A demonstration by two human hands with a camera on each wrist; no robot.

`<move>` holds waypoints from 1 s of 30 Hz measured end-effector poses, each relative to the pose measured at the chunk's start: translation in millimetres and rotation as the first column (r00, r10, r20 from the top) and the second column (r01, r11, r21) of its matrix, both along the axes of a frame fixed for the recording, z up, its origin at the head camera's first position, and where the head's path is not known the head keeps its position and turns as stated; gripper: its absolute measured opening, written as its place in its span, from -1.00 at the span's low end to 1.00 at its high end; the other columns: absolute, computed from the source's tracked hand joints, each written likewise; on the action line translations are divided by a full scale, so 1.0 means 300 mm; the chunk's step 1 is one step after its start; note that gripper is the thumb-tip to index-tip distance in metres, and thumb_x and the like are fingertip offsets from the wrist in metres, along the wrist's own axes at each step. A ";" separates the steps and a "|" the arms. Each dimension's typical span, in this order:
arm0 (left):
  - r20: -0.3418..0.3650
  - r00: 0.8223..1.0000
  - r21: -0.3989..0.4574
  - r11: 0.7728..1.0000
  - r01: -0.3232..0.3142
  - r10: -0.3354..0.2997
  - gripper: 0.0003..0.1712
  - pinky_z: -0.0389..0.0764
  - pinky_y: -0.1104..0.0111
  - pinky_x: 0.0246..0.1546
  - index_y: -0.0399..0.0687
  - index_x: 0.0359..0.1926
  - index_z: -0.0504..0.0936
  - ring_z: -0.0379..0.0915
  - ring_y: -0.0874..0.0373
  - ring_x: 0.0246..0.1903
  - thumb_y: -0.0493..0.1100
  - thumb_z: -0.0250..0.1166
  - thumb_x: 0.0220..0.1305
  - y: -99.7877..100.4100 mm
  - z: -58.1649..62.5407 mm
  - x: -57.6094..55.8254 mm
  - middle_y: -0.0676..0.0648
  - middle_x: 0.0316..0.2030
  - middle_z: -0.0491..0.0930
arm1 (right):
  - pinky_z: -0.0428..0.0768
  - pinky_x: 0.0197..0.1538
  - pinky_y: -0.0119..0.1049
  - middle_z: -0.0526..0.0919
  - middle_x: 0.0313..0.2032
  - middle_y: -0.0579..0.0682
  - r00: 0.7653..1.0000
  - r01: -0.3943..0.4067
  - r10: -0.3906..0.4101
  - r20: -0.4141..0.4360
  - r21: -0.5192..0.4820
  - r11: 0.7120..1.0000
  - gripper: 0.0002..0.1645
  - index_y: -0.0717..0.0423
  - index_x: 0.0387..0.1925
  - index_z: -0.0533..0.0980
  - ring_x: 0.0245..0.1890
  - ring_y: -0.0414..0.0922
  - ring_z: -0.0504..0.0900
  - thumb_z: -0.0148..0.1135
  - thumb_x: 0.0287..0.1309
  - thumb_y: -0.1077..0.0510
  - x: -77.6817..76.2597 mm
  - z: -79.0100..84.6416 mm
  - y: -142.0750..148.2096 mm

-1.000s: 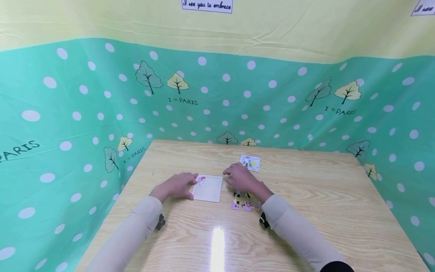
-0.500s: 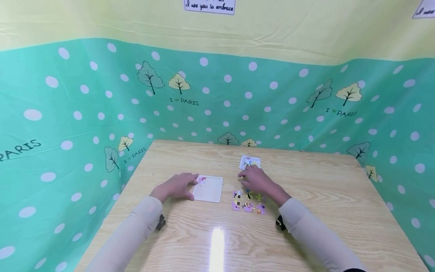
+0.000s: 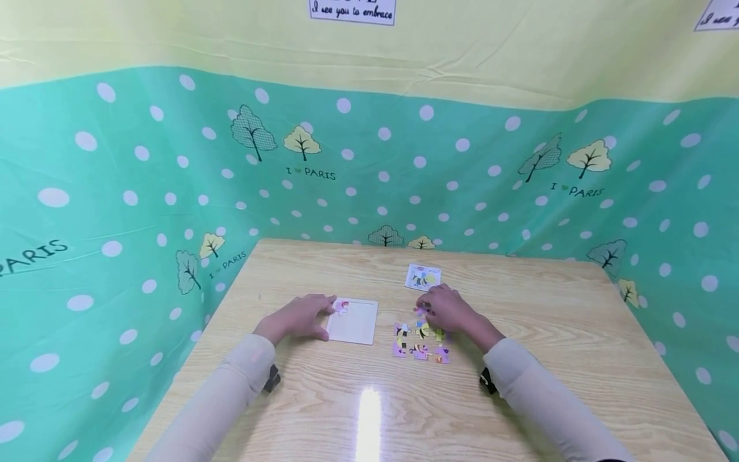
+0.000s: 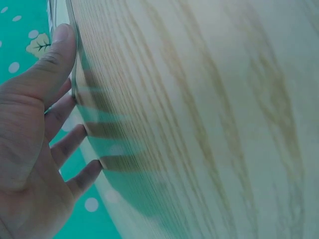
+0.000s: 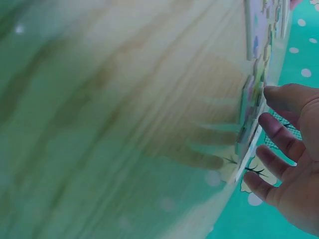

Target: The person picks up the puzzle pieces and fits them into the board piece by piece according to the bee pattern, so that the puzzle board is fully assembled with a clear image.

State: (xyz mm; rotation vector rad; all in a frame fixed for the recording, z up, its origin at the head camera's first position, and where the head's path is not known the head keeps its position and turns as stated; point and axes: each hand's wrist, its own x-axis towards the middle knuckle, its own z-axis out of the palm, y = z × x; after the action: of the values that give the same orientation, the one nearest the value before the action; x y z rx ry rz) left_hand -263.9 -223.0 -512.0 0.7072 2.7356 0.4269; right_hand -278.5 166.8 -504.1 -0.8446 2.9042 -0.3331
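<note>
My left hand (image 3: 299,316) rests at the left side of a flat white puzzle board (image 3: 355,326), thumb by its near corner and fingertips at its far corner. One pink puzzle piece (image 3: 342,307) lies in the board's far left corner. In the left wrist view the left thumb (image 4: 61,47) touches the board's edge, and the other fingers reach the tabletop. My right hand (image 3: 447,308) is low over the far side of a group of loose puzzle pieces (image 3: 420,351), fingertips touching a pink piece (image 3: 419,312). In the right wrist view its thumb and fingers are apart.
A picture card with a bee (image 3: 423,276) lies beyond the right hand. The light wooden table (image 3: 554,321) has a bright reflection near its front. A green dotted cloth (image 3: 323,212) hangs behind and on both sides.
My right hand has moved right, from near the board's far right corner past the card's near edge, and down to the loose pieces. The left hand and the board stay put.
</note>
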 end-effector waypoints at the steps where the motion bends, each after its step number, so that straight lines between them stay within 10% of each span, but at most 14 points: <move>1: 0.000 1.000 0.002 1.000 0.000 0.000 -0.23 0.21 -0.13 0.52 0.03 0.24 0.62 0.19 -0.13 0.51 0.21 0.54 0.03 0.000 0.000 0.000 -0.03 0.52 0.29 | 0.57 0.16 0.23 0.70 0.01 0.04 1.000 -0.003 0.003 -0.003 0.006 1.000 -0.67 -0.05 0.07 0.68 0.16 0.16 0.55 0.27 0.28 0.14 0.000 -0.002 0.001; 30: 0.017 1.000 -0.010 1.000 -0.007 0.008 -0.22 0.18 -0.13 0.54 0.07 0.25 0.61 0.17 -0.14 0.52 0.22 0.54 0.01 -0.001 -0.004 -0.010 -0.05 0.53 0.27 | 0.55 0.21 0.14 0.71 0.00 0.01 1.000 0.002 -0.001 0.018 -0.063 0.998 -0.63 -0.01 0.08 0.68 0.12 0.08 0.56 0.28 0.23 0.17 -0.014 -0.005 -0.007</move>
State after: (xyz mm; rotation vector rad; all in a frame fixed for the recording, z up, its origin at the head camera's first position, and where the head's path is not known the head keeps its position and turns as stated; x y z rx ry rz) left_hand -267.1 -223.4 -513.1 0.6879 2.7234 0.4188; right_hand -282.8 164.7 -505.5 -0.8442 2.8916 -0.4324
